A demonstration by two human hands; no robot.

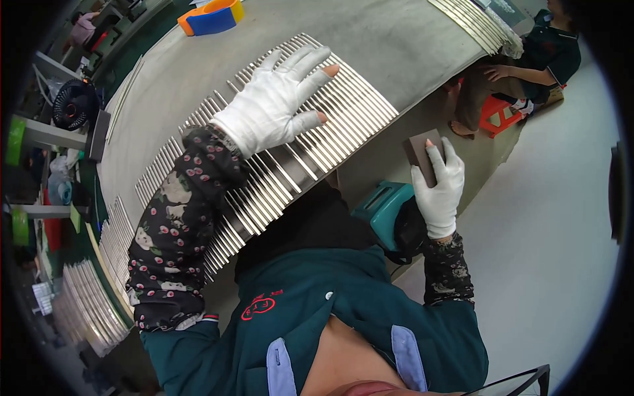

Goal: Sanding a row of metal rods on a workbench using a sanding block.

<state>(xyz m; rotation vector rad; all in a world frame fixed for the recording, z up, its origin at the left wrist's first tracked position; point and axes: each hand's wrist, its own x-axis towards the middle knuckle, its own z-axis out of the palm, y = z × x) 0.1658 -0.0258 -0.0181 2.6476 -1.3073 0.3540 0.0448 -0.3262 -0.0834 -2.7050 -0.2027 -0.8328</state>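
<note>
Many thin, shiny metal rods [360,99] lie side by side in a long row on the grey table, their ends jutting past its near edge in places. My left hand [267,109], in a white glove with bare tips on two fingers, rests flat over the rods with its fingers spread. Off the table's edge to the right, my right hand [441,195] is gloved in white too. It grips a dark grey-brown sanding block [416,152] between thumb and fingers, held in the air apart from the rods.
A blue and orange ring-shaped object [214,20] sits at the table's far side. More rods [465,23] are stacked at the far right, and a bundle [96,307] stands at lower left. A teal container [382,208] is below the table edge. A person [555,59] sits on a red stool [496,115].
</note>
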